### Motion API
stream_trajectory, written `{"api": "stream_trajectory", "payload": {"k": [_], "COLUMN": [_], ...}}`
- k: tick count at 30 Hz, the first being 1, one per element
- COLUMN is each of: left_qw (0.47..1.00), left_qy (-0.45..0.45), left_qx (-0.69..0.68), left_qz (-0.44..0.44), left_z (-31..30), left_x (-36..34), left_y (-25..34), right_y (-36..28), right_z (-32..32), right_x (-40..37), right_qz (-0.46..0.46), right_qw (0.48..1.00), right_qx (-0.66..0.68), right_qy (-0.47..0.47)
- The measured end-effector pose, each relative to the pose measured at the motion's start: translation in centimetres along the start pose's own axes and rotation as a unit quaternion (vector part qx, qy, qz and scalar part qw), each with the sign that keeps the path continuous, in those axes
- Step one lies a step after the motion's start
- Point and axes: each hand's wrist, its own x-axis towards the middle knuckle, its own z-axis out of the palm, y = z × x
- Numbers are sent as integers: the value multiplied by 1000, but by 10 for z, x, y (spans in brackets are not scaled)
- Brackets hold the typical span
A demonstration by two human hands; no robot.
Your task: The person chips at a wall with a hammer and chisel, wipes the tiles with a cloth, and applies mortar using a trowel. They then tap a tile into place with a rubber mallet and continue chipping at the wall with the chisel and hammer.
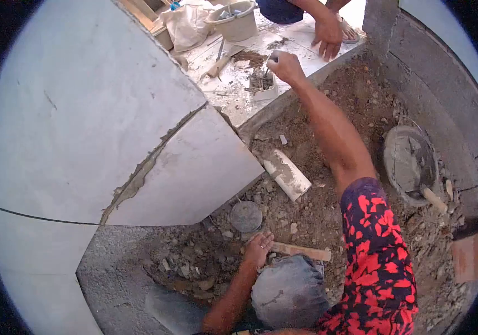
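My right hand (286, 67) reaches far forward, its fingers pinched on something thin and dark that I cannot make out. Below its fingertips stands a small white box (264, 92) filled with what look like nails. My left hand (258, 249) is low down, in front of my bent knee, its fingers spread loosely at the left end of a wooden strip (303, 251). Just beyond it lies a round grey cement-covered disc or cup (246, 216). A white, cement-stained piece of tile or pipe (287, 174) lies on the rubble.
A co-worker's hand (328, 36) hangs near the ledge. Behind are a bucket (236, 25), a sack (186, 27) and a hammer-like tool (220, 66). At right sit a mortar bowl (409, 162) with a wooden-handled tool (434, 200) and bricks (475, 251). Large pale slabs (99, 111) fill the left.
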Motion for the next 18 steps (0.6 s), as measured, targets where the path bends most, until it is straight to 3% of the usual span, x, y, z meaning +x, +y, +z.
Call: {"api": "stream_trajectory", "payload": {"k": [2, 7, 9, 11, 13, 14, 15, 17, 18], "left_qw": [998, 998, 998, 954, 979, 950, 910, 859, 862], "left_qy": [-48, -50, -39, -138, -21, -9, 1, -66, -57], "left_qx": [14, 30, 39, 214, 170, 244, 316, 328, 325], "left_qz": [42, 24, 24, 162, 112, 193, 269, 388, 384], "left_z": [-3, 7, 9, 8, 20, 30, 44, 74, 88], "left_x": [0, 5, 12, 20, 27, 16, 5, -7, -15], "left_y": [-1, 1, -1, 0, 8, 16, 27, 43, 48], "right_y": [-7, -8, -14, -20, -37, -55, -67, -77, -79], "right_z": [-8, -18, -29, -46, -64, -75, -85, -81, -67], "right_x": [-2, -8, -19, -31, -59, -83, -109, -167, -197], "right_qz": [-66, -50, -30, -10, 22, 37, -22, 29, 50], "right_qw": [997, 998, 999, 998, 990, 976, 992, 993, 982], "right_qx": [-36, -36, -27, -4, 114, 204, 96, 72, 130], "right_qy": [-12, -16, 31, 60, 86, 72, 75, -90, -126]}}
